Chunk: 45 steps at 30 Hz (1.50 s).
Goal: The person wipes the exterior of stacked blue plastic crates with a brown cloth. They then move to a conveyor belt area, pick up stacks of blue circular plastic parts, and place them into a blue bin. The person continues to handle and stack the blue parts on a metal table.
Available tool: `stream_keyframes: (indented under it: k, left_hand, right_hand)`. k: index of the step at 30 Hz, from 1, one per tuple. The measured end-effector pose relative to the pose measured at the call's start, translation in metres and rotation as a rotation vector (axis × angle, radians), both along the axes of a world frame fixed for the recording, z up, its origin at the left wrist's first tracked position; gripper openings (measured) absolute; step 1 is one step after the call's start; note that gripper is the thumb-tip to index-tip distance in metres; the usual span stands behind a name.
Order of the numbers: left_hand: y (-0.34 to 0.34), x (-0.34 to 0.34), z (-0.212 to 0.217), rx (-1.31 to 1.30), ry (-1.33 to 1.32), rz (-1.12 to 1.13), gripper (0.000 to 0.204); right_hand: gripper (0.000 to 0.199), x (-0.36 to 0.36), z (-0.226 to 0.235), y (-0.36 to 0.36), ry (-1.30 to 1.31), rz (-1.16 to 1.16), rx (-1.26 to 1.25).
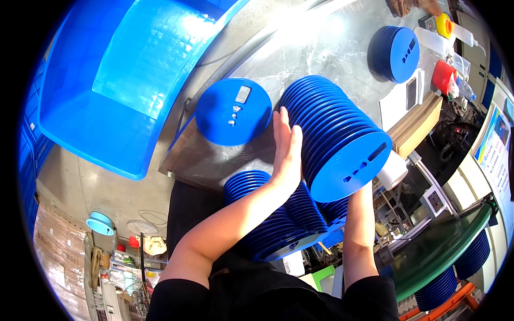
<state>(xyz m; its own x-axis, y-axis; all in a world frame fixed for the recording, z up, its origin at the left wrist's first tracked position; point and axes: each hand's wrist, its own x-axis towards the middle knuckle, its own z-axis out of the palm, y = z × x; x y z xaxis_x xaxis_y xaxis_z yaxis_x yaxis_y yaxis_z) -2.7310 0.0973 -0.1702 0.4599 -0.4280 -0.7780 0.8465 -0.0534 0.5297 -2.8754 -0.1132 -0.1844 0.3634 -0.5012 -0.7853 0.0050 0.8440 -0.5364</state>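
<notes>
A tall stack of round blue plastic discs [342,144] with small cut-outs leans over the near side of the metal table. My left hand [288,150] rests along the stack's left side, fingers stretched and palm toward the discs. My right forearm [358,241] rises to the stack's near right side; the right hand is hidden behind the discs. One blue disc [233,112] lies flat on the table left of my left hand. More blue discs [267,222] stand in rows below, between my forearms.
The metal table [321,45] holds another disc stack [396,53], a white sheet with a dark device, and a brown board pile [415,123]. A large blue bin [136,144] stands left. A white roll [392,170] sits beside the stack. Another person's hand [409,6] shows at the far edge.
</notes>
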Motion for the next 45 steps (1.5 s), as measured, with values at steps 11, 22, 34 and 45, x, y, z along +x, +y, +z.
stream_keyframes:
  k: [11, 22, 34, 45]
  left_hand:
    - [0.02, 0.008, -0.014, 0.213, -0.472, -0.155, 0.074]
    - [0.126, 0.087, -0.093, 0.686, -0.714, -0.125, 0.028]
    - [0.166, 0.112, 0.038, -0.275, -0.02, 0.523, 0.019]
    - [0.174, 0.091, 0.192, -0.521, 0.032, 0.432, 0.026]
  right_hand:
    - [0.057, 0.001, -0.01, 0.016, -0.071, 0.003, 0.034]
    - [0.051, -0.034, 0.019, 0.09, -0.112, -0.087, 0.071]
    - [0.051, -0.038, 0.169, 0.1, 0.062, -0.341, -0.396]
    - [0.059, 0.115, 0.293, 0.238, 0.01, 0.445, -0.479]
